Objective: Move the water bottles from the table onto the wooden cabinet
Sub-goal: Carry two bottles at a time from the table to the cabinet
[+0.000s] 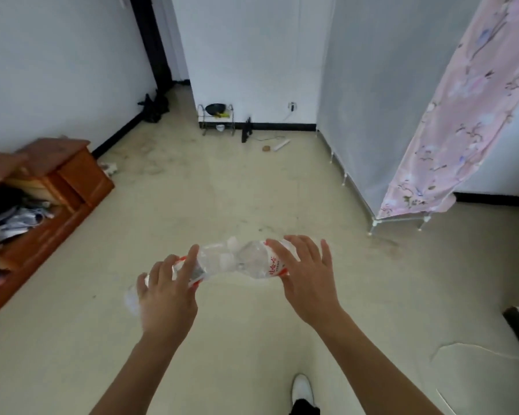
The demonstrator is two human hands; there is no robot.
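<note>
Head view: two hands are held out over a pale floor (222,190), one bottle in each.
Left hand (165,298): fingers curled round the left water bottle (210,259), clear plastic, blurred.
Right hand (306,280): grips the right water bottle (256,262), fingers bent over it.
Label: white with red bands and red characters on the right bottle, too blurred to read.
Bottles: in the air, their ends close together, well apart from the wooden cabinet (72,175) at the left.
Rest: pink floral cloth (462,115) at the right, white shoe (301,387) below.

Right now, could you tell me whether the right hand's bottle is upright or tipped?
Tipped: the right bottle lies nearly sideways in the right hand, neck toward the left bottle.
</note>
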